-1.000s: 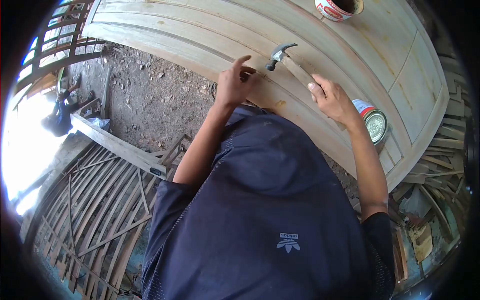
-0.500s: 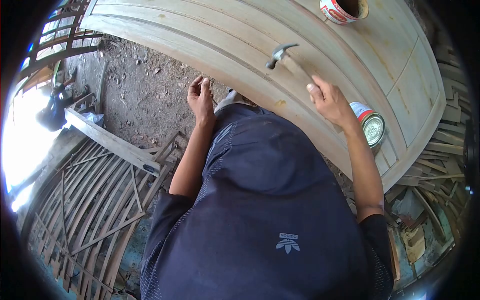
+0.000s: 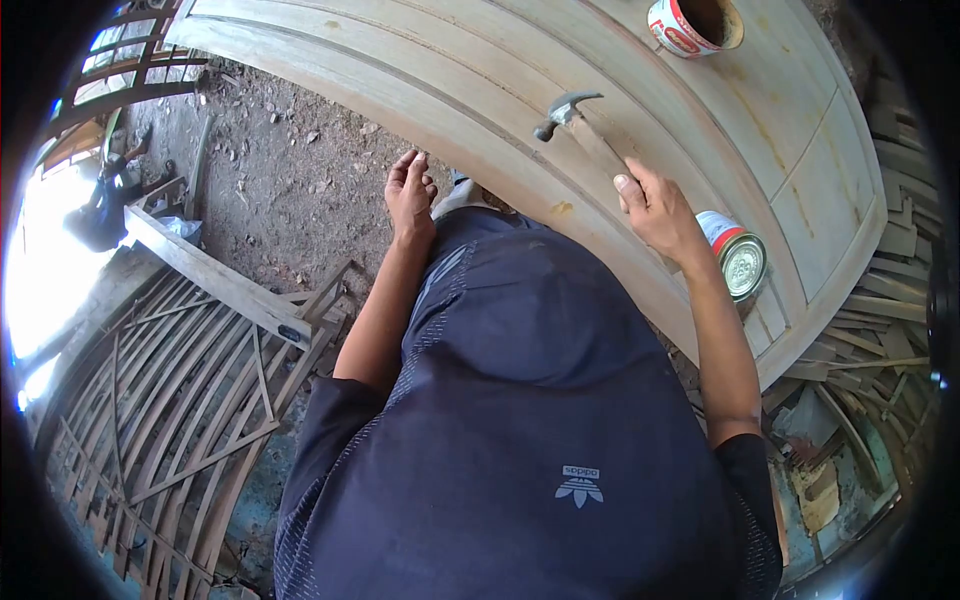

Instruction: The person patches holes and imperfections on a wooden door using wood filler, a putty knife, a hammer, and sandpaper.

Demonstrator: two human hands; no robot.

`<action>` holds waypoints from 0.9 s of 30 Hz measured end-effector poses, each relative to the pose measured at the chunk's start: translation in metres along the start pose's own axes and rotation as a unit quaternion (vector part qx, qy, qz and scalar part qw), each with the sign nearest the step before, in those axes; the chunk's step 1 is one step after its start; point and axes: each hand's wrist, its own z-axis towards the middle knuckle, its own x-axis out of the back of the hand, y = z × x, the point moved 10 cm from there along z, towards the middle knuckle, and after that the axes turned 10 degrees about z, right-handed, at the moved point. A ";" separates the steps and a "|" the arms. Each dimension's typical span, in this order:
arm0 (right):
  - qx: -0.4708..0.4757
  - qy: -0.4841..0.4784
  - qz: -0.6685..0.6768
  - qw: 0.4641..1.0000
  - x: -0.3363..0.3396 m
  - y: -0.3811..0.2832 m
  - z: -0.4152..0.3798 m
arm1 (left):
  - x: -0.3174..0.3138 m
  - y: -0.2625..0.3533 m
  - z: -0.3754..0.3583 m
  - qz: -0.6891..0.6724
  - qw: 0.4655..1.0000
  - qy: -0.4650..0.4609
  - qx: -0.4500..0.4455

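Note:
My right hand [image 3: 657, 215] is wrapped round the wooden handle of a claw hammer [image 3: 590, 137]. The hammer's metal head is held over a large pale wooden panel door [image 3: 440, 75] with grooved boards. My left hand [image 3: 410, 198] is off the door's near edge, above the dirt floor, with thumb and fingertips pinched together. Whatever they hold, if anything, is too small to make out. Beside my right wrist, a tin can [image 3: 738, 255] with a red and white label lies on its side on the door.
An open white and red container [image 3: 695, 25] stands at the door's far side. Slatted wooden frames [image 3: 170, 420] lie at lower left, below a loose plank [image 3: 215, 275]. Stacked wood strips [image 3: 900, 290] line the right. Wood chips litter the dirt floor [image 3: 280, 190].
My left hand has shifted slightly right, its fingers still pinched. The hammer stays in my right hand at almost the same spot. The view has moved slightly.

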 end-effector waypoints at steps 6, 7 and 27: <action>-0.073 -0.067 0.044 0.994 -0.005 -0.011 -0.004 | -0.008 -0.019 0.010 0.005 0.996 -0.079 0.032; -0.072 -0.069 0.044 0.994 -0.008 -0.009 -0.005 | -0.007 -0.024 0.012 0.004 0.996 -0.078 0.032; -0.031 -0.027 -0.008 0.999 -0.017 -0.002 -0.014 | -0.133 -0.076 -0.050 -0.278 0.818 -0.381 0.328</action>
